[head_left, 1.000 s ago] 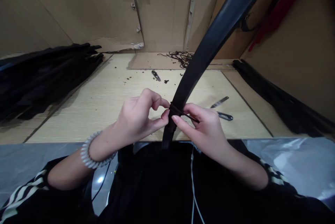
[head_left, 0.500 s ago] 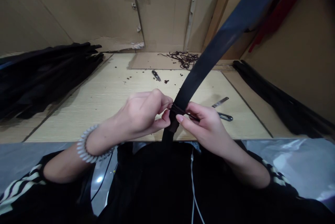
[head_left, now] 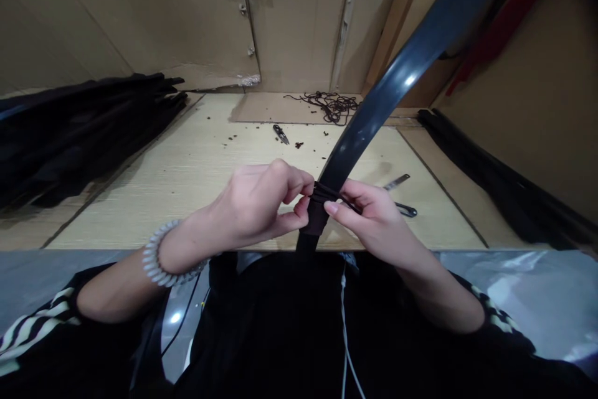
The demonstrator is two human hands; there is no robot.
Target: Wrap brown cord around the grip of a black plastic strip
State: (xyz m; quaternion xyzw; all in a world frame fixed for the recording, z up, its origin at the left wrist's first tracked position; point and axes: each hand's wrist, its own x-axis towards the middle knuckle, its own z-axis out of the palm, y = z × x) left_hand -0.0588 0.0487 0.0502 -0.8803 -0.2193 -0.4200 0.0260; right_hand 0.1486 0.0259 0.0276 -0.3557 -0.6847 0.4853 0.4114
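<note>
If either pinch slackens, cord [head_left: 324,193] wrapped round black strap [head_left: 383,97] could slip loose. Left hand [head_left: 256,209] curled tight on cord; right hand [head_left: 371,215] half-closed, pinching cord end; strap stands tilted above table [head_left: 196,165].

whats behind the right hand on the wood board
A metal blade and a black handle lie on the board; whatever sits under the right hand is hidden.

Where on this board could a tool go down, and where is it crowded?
The widest bare patch is the pale wood board between the black bundle and the left hand. A smaller one lies right of the black strip, above the metal tools. It is crowded beside the right hand, where cord wraps the strip, and at the snips among crumbs.
</note>
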